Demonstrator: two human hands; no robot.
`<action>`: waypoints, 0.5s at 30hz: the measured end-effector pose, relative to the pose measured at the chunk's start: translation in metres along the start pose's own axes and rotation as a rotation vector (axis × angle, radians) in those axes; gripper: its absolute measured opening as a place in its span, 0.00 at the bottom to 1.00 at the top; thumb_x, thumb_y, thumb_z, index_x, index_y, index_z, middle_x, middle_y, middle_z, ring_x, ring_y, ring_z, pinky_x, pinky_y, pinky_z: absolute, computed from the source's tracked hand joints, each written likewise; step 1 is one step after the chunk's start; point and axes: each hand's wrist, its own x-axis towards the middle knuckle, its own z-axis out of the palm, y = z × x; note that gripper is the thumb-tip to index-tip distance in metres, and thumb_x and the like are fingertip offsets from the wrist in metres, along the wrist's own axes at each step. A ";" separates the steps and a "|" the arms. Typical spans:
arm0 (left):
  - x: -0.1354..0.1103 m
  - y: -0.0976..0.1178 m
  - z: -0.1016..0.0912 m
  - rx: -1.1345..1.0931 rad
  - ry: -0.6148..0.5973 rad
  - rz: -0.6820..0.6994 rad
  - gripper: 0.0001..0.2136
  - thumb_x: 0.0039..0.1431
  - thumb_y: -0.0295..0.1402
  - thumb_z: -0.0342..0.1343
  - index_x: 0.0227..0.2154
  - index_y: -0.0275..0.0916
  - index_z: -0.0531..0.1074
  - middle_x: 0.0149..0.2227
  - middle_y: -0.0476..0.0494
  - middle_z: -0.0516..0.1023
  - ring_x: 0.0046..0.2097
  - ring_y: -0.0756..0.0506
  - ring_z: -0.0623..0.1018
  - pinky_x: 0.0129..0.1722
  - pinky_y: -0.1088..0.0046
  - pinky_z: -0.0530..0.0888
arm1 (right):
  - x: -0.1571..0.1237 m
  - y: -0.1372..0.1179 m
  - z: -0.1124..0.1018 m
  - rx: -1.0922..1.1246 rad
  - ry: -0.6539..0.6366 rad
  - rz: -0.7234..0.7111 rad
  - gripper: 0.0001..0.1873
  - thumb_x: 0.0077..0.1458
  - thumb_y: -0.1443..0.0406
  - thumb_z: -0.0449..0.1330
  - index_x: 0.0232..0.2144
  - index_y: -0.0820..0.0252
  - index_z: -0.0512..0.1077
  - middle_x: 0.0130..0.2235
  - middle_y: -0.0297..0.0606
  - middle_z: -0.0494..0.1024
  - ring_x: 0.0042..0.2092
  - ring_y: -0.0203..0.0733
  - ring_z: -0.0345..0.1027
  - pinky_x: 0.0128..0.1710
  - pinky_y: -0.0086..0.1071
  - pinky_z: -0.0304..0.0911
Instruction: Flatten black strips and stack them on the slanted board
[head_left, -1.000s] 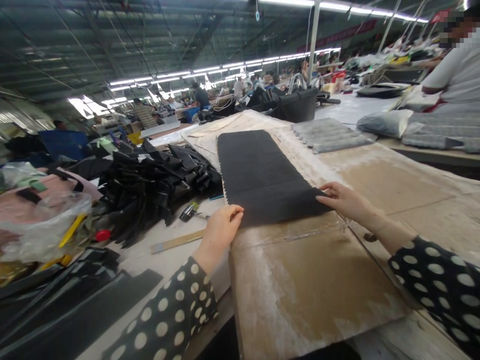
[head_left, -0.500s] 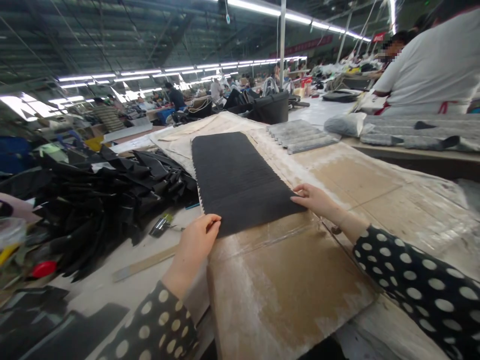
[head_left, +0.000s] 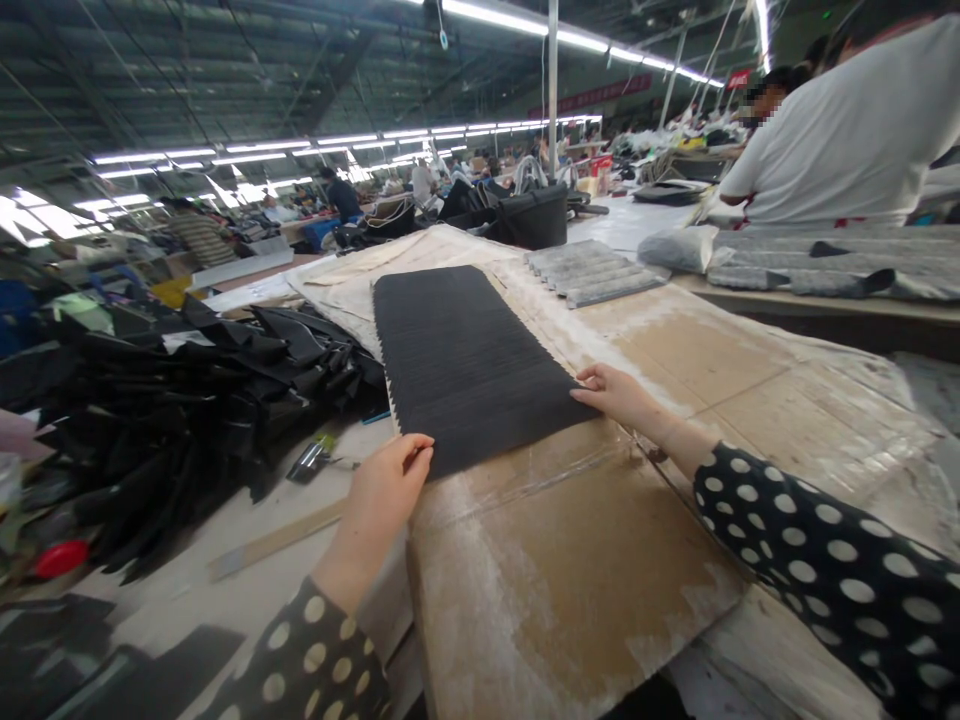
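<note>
A long black sheet-like stack (head_left: 472, 360) lies on brown cardboard (head_left: 570, 570). Fine lines cross its surface and its long sides are jagged, like many thin pieces overlapped in steps; whether they are cloth or leather I cannot tell. At the near left corner, my left hand (head_left: 386, 495) pinches the edge between thumb and fingers. My right hand (head_left: 611, 392) holds the near right corner, thumb and fingertips closed on it. Both forearms wear dark polka-dot sleeves.
Left of the stack are a heap of loose black pieces (head_left: 172, 400), a small metal-and-yellow tool (head_left: 311, 457) and a flat strip (head_left: 277, 540). Grey ridged pieces (head_left: 589, 272) lie at the back right. A person in a white shirt (head_left: 847, 130) stands beyond grey rolls (head_left: 832, 262).
The whole view has shifted slightly, so things appear a little further left. Both hands keep their hold on the near corners of the black stack, which lies in the same place.
</note>
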 end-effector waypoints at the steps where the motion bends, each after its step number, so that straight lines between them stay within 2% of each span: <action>1: 0.000 0.000 0.000 -0.002 -0.003 -0.003 0.10 0.53 0.35 0.47 0.33 0.40 0.72 0.34 0.46 0.75 0.36 0.46 0.74 0.36 0.70 0.69 | 0.001 0.000 0.000 -0.015 0.008 -0.003 0.13 0.44 0.61 0.58 0.33 0.59 0.64 0.25 0.31 0.70 0.28 0.37 0.66 0.28 0.28 0.59; 9: 0.000 0.004 -0.001 0.008 -0.004 -0.005 0.10 0.53 0.33 0.47 0.33 0.39 0.72 0.34 0.46 0.75 0.36 0.46 0.73 0.36 0.70 0.68 | 0.003 0.001 0.001 -0.072 0.007 0.000 0.13 0.45 0.61 0.58 0.35 0.60 0.65 0.28 0.33 0.73 0.31 0.38 0.67 0.29 0.29 0.59; 15: -0.002 0.007 -0.002 0.054 0.011 0.026 0.09 0.54 0.33 0.47 0.33 0.40 0.71 0.30 0.48 0.73 0.32 0.48 0.72 0.32 0.72 0.68 | 0.001 -0.005 -0.001 -0.168 0.025 -0.025 0.13 0.45 0.61 0.58 0.34 0.59 0.65 0.26 0.32 0.72 0.30 0.38 0.66 0.28 0.28 0.57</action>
